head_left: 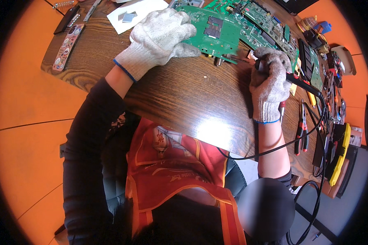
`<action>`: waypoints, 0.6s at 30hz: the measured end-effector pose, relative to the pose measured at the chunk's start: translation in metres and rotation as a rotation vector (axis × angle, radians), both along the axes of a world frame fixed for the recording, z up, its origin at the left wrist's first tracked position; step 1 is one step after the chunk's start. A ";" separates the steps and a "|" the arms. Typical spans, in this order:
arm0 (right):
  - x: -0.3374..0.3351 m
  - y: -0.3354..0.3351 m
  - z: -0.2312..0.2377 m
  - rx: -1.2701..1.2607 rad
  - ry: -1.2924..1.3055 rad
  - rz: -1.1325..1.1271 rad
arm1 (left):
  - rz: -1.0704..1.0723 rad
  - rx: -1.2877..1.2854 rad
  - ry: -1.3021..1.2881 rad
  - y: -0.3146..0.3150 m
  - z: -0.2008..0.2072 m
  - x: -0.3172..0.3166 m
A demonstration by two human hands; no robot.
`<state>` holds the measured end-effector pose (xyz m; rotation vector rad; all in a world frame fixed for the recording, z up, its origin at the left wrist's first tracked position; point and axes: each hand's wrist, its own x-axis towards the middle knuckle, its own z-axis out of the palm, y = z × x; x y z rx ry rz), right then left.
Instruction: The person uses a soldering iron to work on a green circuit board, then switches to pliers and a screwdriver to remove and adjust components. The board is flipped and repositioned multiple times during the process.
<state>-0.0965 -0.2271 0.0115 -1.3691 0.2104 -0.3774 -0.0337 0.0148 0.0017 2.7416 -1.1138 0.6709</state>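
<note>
A green circuit board [230, 36] with dark chips lies slightly tilted at the far middle of the wooden table. My left hand [161, 38], in a pale knitted glove, grips its left side, with the thumb along the near edge. My right hand [270, 79], gloved the same way, is closed around the black handle of a soldering iron [301, 83]. The iron's thin tip points left, at the board's near right corner beside a small metal connector [218, 61]. Whether the tip touches the board I cannot tell.
More green boards [270, 30] are stacked behind on the right. Red-and-black pliers [301, 134] lie right of my right forearm, and the iron's black cable [276, 148] loops across that forearm. A phone [68, 47] and a white sheet [129, 20] with metal pieces are at far left.
</note>
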 end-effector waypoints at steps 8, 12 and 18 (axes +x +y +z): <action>-0.002 0.007 0.000 0.021 -0.054 -0.029 | -0.014 0.002 0.001 0.001 0.000 0.000; 0.000 0.007 -0.001 0.015 -0.131 0.003 | -0.022 -0.002 -0.017 0.001 0.000 0.000; -0.007 0.003 -0.003 -0.120 -0.114 0.073 | -0.051 0.026 -0.021 0.002 0.003 0.001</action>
